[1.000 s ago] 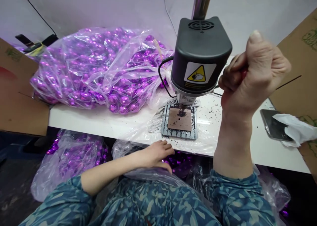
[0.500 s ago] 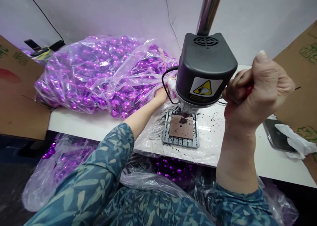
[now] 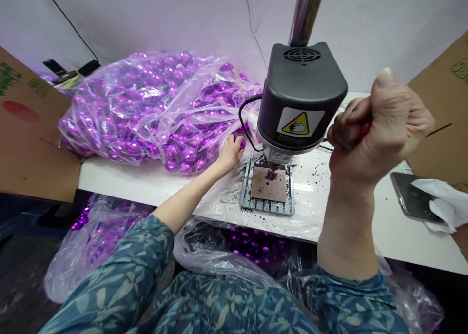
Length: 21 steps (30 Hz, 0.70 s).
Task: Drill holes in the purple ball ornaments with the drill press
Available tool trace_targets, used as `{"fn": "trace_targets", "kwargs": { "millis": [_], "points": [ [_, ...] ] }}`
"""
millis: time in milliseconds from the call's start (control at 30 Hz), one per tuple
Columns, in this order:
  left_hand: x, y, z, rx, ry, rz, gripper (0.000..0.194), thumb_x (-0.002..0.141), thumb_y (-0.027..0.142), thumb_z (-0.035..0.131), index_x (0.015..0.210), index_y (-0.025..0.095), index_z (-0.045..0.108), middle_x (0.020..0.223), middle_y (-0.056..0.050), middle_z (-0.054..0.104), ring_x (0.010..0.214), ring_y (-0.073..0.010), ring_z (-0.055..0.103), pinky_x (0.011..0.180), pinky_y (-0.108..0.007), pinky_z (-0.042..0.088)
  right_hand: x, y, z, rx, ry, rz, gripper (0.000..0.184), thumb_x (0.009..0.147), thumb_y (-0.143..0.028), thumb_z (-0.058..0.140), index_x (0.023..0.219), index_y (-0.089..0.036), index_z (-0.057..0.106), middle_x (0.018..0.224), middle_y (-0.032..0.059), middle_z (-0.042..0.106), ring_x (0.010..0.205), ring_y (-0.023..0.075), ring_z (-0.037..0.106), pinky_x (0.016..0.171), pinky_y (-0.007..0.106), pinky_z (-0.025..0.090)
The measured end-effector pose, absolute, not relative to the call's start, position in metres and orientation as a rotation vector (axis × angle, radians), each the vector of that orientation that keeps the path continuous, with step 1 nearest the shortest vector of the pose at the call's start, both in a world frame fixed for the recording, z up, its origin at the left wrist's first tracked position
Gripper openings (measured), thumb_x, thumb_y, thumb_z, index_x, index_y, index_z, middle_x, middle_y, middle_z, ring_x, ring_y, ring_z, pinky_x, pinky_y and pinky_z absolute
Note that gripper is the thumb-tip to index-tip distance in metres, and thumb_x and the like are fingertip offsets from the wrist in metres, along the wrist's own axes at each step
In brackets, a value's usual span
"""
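My left hand is closed on a small shiny purple ball, by the gathered mouth of a clear bag of purple faceted balls. My right hand is wrapped around a red handle at the right side of a black bench drill. Below the drill head, a brown square board with a small dark hole lies on a grooved metal base. Dark shavings are heaped on the board and scattered around it. The drill tip is mostly hidden by the head.
Cardboard boxes stand at the left and right. A phone and crumpled white tissue lie on the white table at right. An open plastic bag with purple balls hangs below the front edge.
My left hand has drawn back from behind the drill's cable, toward me and left, and a purple ball now shows in its fingers. My right hand stays on the handle.
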<state>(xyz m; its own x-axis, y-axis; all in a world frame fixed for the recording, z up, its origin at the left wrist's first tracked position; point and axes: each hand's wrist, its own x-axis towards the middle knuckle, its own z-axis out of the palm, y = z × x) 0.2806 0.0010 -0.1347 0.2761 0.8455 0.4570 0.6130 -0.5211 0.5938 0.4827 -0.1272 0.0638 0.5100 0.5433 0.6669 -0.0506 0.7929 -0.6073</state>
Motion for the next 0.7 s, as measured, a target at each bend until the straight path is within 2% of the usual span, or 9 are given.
{"fn": "trace_targets", "kwargs": {
  "millis": [100, 233, 333, 433, 500, 567, 633, 700],
  "points": [
    [0.267, -0.045, -0.131, 2.12, 1.347, 1.158, 0.042, 0.087, 0.022, 0.069, 0.127, 0.019, 0.058, 0.125, -0.014, 0.059, 0.109, -0.0269, 0.062, 0.098, -0.047, 0.052, 0.483, -0.129, 0.063, -0.591, -0.981, 0.385, 0.042, 0.087, -0.028, 0.064, 0.048, -0.02, 0.05, 0.038, -0.0073, 0.032, 0.031, 0.0039, 0.028, 0.033, 0.026, 0.012],
    [0.269, -0.093, -0.133, 1.546, 1.09, 1.133, 0.05, 0.089, 0.047, 0.071, 0.128, 0.018, 0.055, 0.112, -0.012, 0.069, 0.093, -0.0208, 0.069, 0.079, -0.036, 0.06, 0.482, -0.129, 0.063, -0.606, -0.977, 0.38, 0.044, 0.091, -0.024, 0.056, 0.048, -0.019, 0.047, 0.039, -0.0074, 0.032, 0.032, 0.0021, 0.029, 0.036, 0.022, 0.014],
    [0.279, -0.106, -0.142, 1.231, 0.957, 1.039, 0.06, 0.083, 0.057, 0.075, 0.126, 0.018, 0.058, 0.107, -0.011, 0.072, 0.08, -0.0172, 0.069, 0.064, -0.028, 0.057, 0.48, -0.128, 0.062, -0.599, -0.978, 0.331, 0.045, 0.092, -0.022, 0.055, 0.048, -0.018, 0.044, 0.039, -0.0076, 0.031, 0.032, 0.0016, 0.028, 0.038, 0.022, 0.014],
    [0.289, -0.106, -0.149, 1.153, 0.931, 1.034, 0.064, 0.078, 0.057, 0.081, 0.125, 0.018, 0.062, 0.097, -0.007, 0.072, 0.07, -0.0133, 0.066, 0.055, -0.022, 0.052, 0.479, -0.126, 0.061, -0.612, -0.986, 0.326, 0.045, 0.092, -0.022, 0.054, 0.049, -0.019, 0.042, 0.039, -0.0078, 0.031, 0.032, 0.0021, 0.026, 0.038, 0.022, 0.014],
    [0.294, -0.104, -0.151, 1.142, 0.933, 1.035, 0.063, 0.077, 0.057, 0.082, 0.123, 0.018, 0.063, 0.091, -0.005, 0.072, 0.067, -0.0123, 0.065, 0.052, -0.021, 0.049, 0.479, -0.126, 0.061, -0.628, -0.994, 0.329, 0.046, 0.092, -0.031, 0.059, 0.05, -0.02, 0.042, 0.04, -0.0079, 0.032, 0.032, 0.0023, 0.026, 0.037, 0.023, 0.014],
    [0.298, -0.103, -0.152, 1.138, 0.946, 1.037, 0.062, 0.077, 0.057, 0.082, 0.12, 0.018, 0.064, 0.088, -0.004, 0.071, 0.064, -0.0111, 0.063, 0.05, -0.02, 0.049, 0.48, -0.127, 0.061, -0.635, -0.995, 0.325, 0.05, 0.088, -0.047, 0.064, 0.051, -0.021, 0.043, 0.04, -0.0079, 0.031, 0.032, 0.0032, 0.025, 0.036, 0.025, 0.014],
    [0.3, -0.103, -0.151, 1.118, 0.947, 1.032, 0.059, 0.077, 0.055, 0.083, 0.117, 0.018, 0.063, 0.09, -0.004, 0.072, 0.065, -0.0105, 0.064, 0.054, -0.021, 0.052, 0.48, -0.127, 0.06, -0.635, -0.989, 0.322, 0.055, 0.082, -0.062, 0.065, 0.05, -0.022, 0.043, 0.041, -0.0071, 0.032, 0.033, 0.005, 0.025, 0.035, 0.029, 0.013],
    [0.3, -0.103, -0.15, 1.088, 0.931, 1.028, 0.057, 0.077, 0.05, 0.084, 0.118, 0.018, 0.061, 0.098, -0.006, 0.072, 0.073, -0.0121, 0.068, 0.062, -0.023, 0.057, 0.48, -0.127, 0.06, -0.624, -0.985, 0.323, 0.056, 0.079, -0.066, 0.066, 0.049, -0.024, 0.044, 0.041, -0.006, 0.032, 0.033, 0.0068, 0.025, 0.036, 0.032, 0.013]
  ]
}}
